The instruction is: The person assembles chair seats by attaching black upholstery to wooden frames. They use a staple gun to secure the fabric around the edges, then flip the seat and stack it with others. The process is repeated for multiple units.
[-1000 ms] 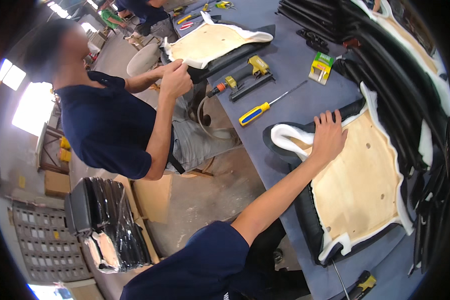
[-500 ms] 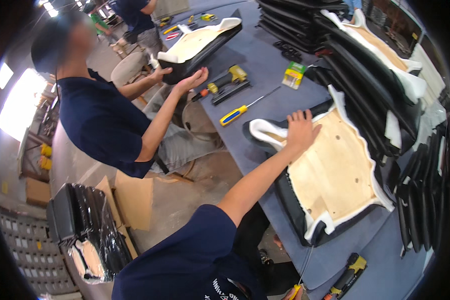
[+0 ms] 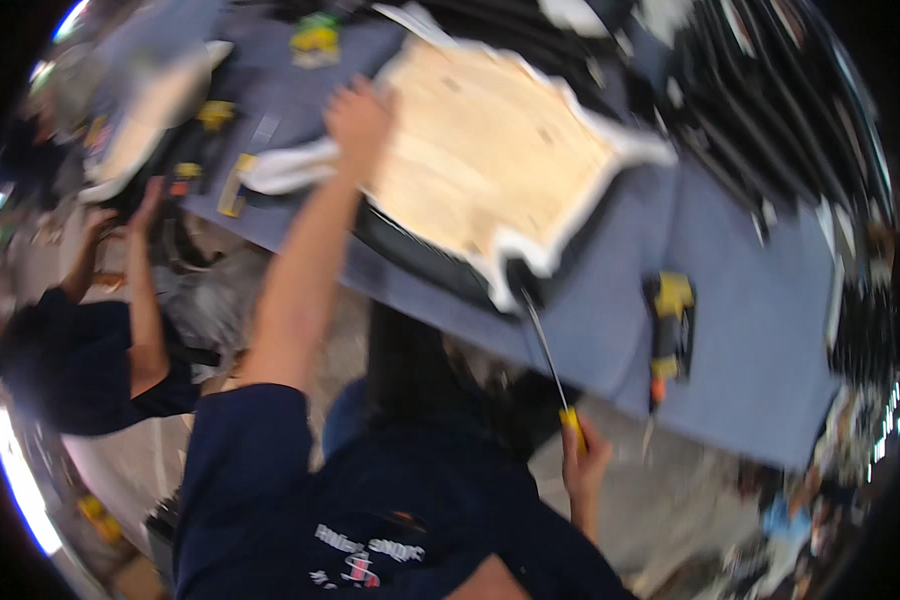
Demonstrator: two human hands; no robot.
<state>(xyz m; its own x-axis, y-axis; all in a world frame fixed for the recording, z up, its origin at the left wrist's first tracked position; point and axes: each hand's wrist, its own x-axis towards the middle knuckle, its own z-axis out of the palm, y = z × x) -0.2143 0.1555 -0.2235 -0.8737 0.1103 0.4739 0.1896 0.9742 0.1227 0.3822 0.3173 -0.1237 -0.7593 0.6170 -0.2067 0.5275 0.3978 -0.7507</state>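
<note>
Brace the wooden panel [image 3: 490, 150] with the spread left hand [image 3: 360, 125]; ease the screwdriver [image 3: 569, 418], gripped in the right hand [image 3: 586, 456], gently.

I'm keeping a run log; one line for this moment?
left hand: at wooden panel, left edge; right hand: holding screwdriver; shaft: reaches black corner flap

Tabletop [image 3: 755, 305] right of the panel [image 3: 480, 145] is passable, but a yellow tool [image 3: 672, 318] intervenes.

Staple guns and black upholstery on a blue-grey worktable [image 3: 750, 350]

One yellow-and-black staple gun [image 3: 674, 300] lies at right; at left, blurred, a second staple gun [image 3: 216, 116] and yellow-handled screwdriver [image 3: 233, 190]; beyond, a green-and-yellow box [image 3: 315, 42] and stacked black upholstery pieces [image 3: 770, 120].
</note>
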